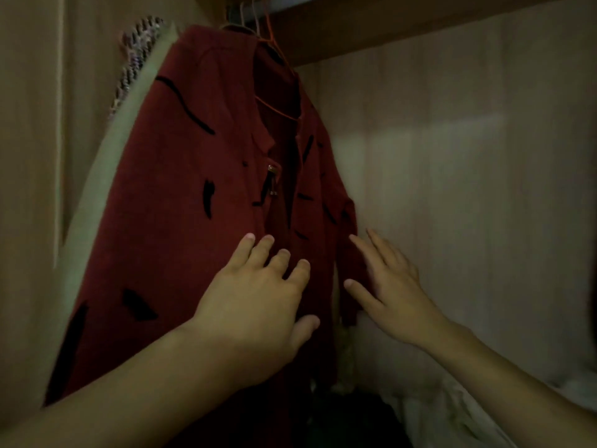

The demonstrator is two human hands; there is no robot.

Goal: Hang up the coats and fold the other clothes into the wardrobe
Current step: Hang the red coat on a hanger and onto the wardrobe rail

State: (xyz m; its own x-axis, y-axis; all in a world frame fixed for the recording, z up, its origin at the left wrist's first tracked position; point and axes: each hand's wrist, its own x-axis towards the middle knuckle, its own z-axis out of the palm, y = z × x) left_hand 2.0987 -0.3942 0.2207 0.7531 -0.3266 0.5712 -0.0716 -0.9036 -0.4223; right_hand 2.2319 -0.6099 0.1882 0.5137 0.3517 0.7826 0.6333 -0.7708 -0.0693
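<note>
Both arms reach forward, left hand (258, 295) and right hand (391, 286) with fingers straight and spread.

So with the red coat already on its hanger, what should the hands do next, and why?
Probably draw both hands back and fetch the next garment. The red coat hangs on the orange hanger from the rail, and the left hand and right hand lie open against it.

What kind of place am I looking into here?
Most likely the inside of a wardrobe: a red coat hangs on an orange hanger from a rail under a wooden shelf, with plain panel walls around it.
</note>
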